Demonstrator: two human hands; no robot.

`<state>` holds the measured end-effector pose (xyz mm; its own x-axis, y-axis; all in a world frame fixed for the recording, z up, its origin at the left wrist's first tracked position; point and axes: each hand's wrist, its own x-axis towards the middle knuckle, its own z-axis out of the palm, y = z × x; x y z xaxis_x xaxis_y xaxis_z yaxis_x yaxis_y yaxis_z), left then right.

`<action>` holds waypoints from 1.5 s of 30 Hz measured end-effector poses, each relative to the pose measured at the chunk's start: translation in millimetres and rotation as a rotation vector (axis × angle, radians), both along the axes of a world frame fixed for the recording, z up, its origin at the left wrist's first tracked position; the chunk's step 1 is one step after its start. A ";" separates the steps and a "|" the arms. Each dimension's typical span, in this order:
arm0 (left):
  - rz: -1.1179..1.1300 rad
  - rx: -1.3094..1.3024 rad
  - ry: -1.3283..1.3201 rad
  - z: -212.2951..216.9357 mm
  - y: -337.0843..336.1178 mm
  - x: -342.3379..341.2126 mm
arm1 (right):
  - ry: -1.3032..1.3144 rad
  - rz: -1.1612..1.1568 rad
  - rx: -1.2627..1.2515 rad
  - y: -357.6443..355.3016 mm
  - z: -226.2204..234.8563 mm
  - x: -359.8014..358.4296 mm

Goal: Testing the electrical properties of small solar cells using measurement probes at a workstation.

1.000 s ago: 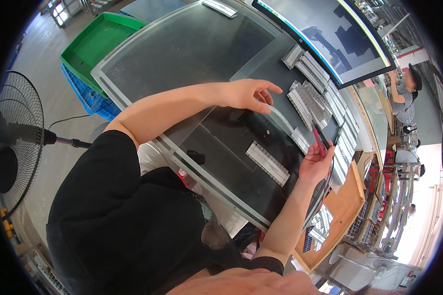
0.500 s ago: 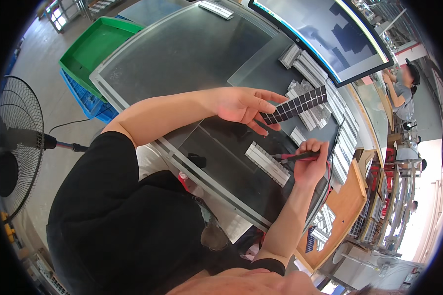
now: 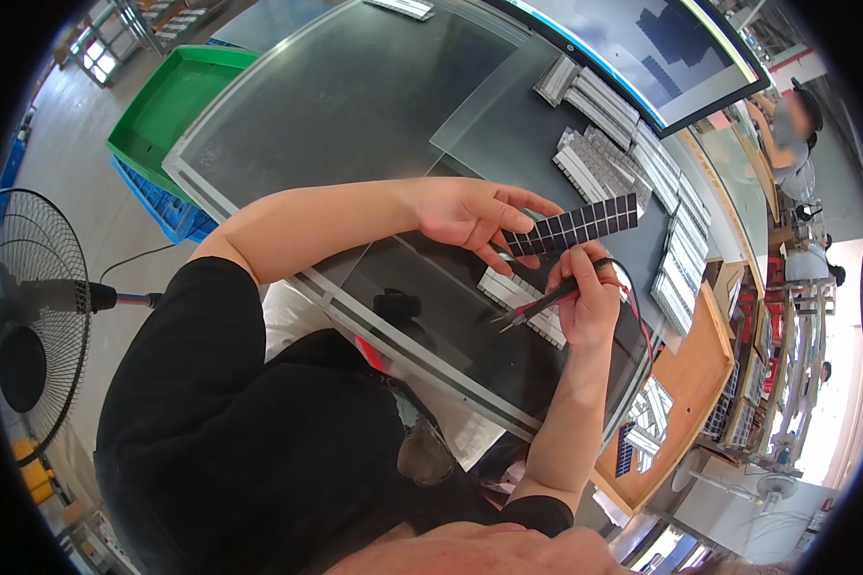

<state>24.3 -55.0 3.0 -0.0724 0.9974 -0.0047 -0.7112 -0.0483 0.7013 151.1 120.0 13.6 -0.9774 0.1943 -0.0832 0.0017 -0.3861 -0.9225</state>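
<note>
My left hand [image 3: 455, 213] pinches one end of a small dark solar panel strip [image 3: 590, 222] marked with a pale grid, and holds it tilted above the table. Just below the strip, my right hand [image 3: 588, 309] grips a red and a black test probe [image 3: 539, 307] together, their metal tips pointing left and down. The fingertips of that hand come up to the strip's lower edge; whether they touch it I cannot tell. Under the probes, a pale row of strips [image 3: 495, 286] lies on the dark glass tabletop [image 3: 355, 105], partly hidden by my hands.
Piles of pale strips [image 3: 599, 168] lie along the table's right side below a monitor [image 3: 633, 57]. A wooden tray [image 3: 686, 383] with more strips stands to the right. Green [image 3: 168, 110] and blue crates are at the left, near a standing fan [image 3: 29, 335]. Another person [image 3: 791, 134] sits far right.
My right hand has risen toward the strip, and the probes now point down and left. The left hand still holds the strip, which is now tilted a little flatter.
</note>
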 end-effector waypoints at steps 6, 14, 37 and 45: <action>0.003 -0.022 -0.014 0.5 -2.5 1.0 | -0.025 -0.017 -0.040 -4.5 2.5 -0.1; 0.000 -0.029 -0.016 1.7 -2.6 1.7 | -0.060 0.043 -0.069 -1.5 2.6 -0.5; -0.013 -0.071 0.052 -0.1 0.3 5.6 | -0.183 -0.062 0.249 -7.6 0.1 -3.1; 0.015 -0.073 0.141 3.6 1.0 9.8 | -0.201 -0.096 0.289 -7.3 -0.8 -1.4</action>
<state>34.0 -54.0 6.6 -0.0923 0.9935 -0.0660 -0.6048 -0.0033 0.7963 149.7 112.7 12.8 -0.9231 0.3284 -0.2001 0.1706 -0.1165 -0.9784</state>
